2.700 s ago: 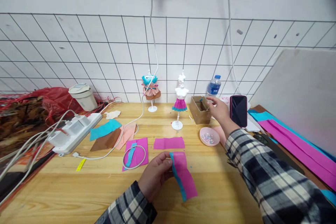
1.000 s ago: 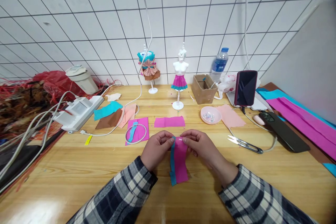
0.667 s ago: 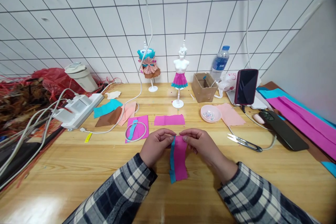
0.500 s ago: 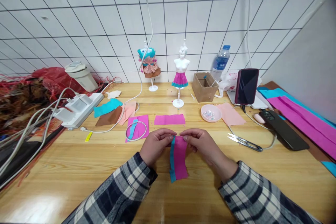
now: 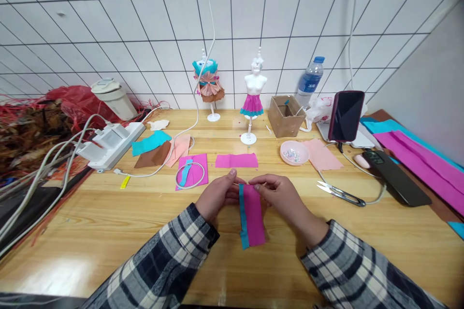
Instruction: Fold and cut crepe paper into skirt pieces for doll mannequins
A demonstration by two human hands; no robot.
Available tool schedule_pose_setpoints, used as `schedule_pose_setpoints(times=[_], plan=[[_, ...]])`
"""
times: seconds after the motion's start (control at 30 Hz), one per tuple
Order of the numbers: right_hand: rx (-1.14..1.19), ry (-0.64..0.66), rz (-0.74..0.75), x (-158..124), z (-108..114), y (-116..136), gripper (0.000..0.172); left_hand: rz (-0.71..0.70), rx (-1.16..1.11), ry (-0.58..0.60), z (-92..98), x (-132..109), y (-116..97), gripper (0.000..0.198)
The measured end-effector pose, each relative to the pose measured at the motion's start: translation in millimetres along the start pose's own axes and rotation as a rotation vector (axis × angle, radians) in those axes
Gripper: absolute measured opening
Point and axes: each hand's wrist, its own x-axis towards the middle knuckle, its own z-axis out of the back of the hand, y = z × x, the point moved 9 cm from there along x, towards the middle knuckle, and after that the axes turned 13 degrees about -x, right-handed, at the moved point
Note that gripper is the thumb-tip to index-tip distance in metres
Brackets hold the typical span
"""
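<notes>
A magenta strip with a blue border [image 5: 254, 215], which looks like crepe paper, hangs down between my hands over the wooden table. My right hand [image 5: 281, 195] pinches its top edge between thumb and fingers. My left hand [image 5: 217, 196] is at the strip's upper left; its thumb points up, apart from the fingers, which reach behind the blue border. A thin pale line shows between that thumb and the strip, too fine to make out. Beyond my hands lies a flat magenta strip [image 5: 236, 161]. A white mini mannequin [image 5: 254, 84] stands behind it in a magenta skirt with blue trim.
Scissors [image 5: 340, 193], a dark phone [image 5: 397, 178] and a pink dish of small beads [image 5: 294, 153] lie to the right. A cardboard box [image 5: 286, 117] and a dressed mannequin [image 5: 209, 84] stand behind. Leftward are a white cable, coloured sheets [image 5: 151, 143] and a power strip [image 5: 114, 147].
My left thumb has lifted off the strip's top edge and now points up. The right hand keeps its pinch. The whole view has shifted slightly.
</notes>
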Motion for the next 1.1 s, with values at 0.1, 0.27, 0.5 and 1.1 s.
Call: schedule_pose_setpoints(times=[0.1, 0.27, 0.5, 1.1], plan=[[-0.002, 0.018, 0.001, -0.1, -2.2, -0.3, 0.025, -0.009, 0.093, 0.014, -2.5, -0.3, 0.5, 0.052], [0.002, 0.016, 0.010, -0.5, -2.1, 0.6, 0.025, -0.069, 0.205, 0.036, -5.1, 1.2, -2.8, 0.044], [-0.003, 0.013, 0.029, -1.3, -2.5, 1.4, 0.024, -0.009, 0.114, 0.016, -4.6, -0.2, 0.3, 0.052], [-0.079, -0.059, 0.126, -3.7, 8.2, 12.5, 0.029, -0.024, 0.140, 0.045, -4.8, -0.5, -0.3, 0.031]])
